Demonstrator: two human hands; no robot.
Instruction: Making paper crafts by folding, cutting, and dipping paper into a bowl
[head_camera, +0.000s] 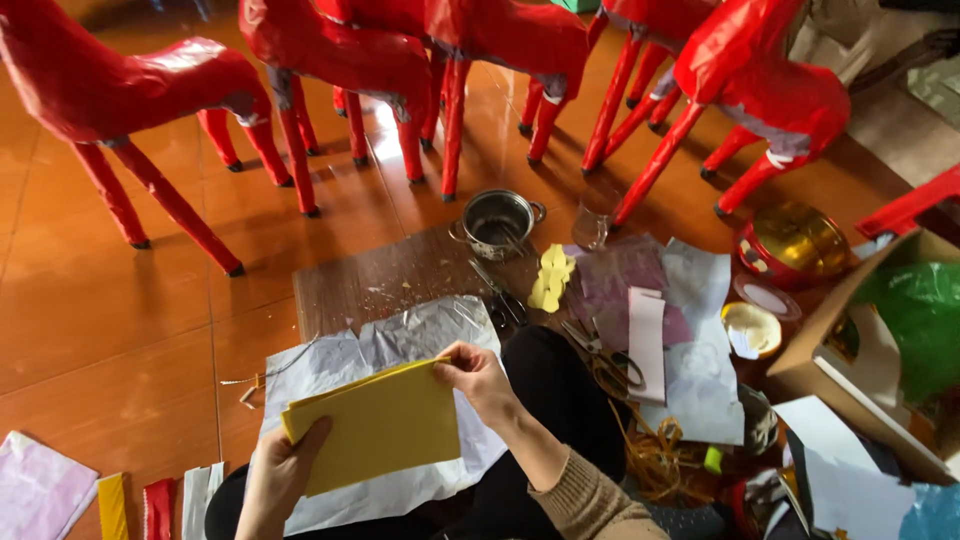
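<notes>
Item 1: yellow paper (378, 428), folded stack of sheets, held over the lap w/ both hands. L hand (278, 472) grips the lower-left corner, thumb on top, fingers under. R hand (480, 378) pinches the upper-right edge, fingers curled closed on it. Under it: white sheet (400, 345), crinkled, spread on the floor and partly over the person's dark trousers. Item 2: board (385, 280), brown, flat on the floor ahead of the sheet, w/ scraps on it. On/near the board: metal pot (495, 222), scissors (500, 292), yellow cut-outs (550, 278), glass (594, 222). Right of these: purple paper (620, 275), 2nd scissors (600, 350), gold tin (795, 243), cardboard box (830, 330) w/ green bag inside. Back row: red horses (340, 50), several, paper-covered, standing on the orange tile floor (100, 300). Lower left: paper strips (150, 505), yellow, red, white, beside a pale purple sheet.
</notes>
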